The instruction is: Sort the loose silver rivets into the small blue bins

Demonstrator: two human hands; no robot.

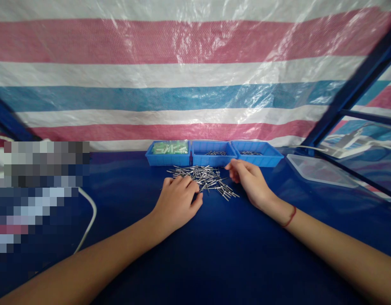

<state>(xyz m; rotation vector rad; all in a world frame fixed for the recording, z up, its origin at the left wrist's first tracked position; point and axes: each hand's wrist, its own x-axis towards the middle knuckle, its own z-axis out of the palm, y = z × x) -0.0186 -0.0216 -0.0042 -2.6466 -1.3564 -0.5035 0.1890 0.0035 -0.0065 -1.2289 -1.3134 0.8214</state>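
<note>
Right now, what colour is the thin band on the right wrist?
The band is red, clearest in the head view.

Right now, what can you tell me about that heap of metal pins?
The heap is a loose, crisscrossed scatter of thin, silvery, metal-looking pins, some with a thicker section. It lies on the dark blue tabletop, in front of the blue trays. The left hand's fingers cover its left edge, hiding any grip; the right hand is beside its right side.

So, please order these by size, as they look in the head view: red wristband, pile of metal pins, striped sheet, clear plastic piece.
1. Striped sheet
2. Pile of metal pins and clear plastic piece: too alike to rank
3. Red wristband
</note>
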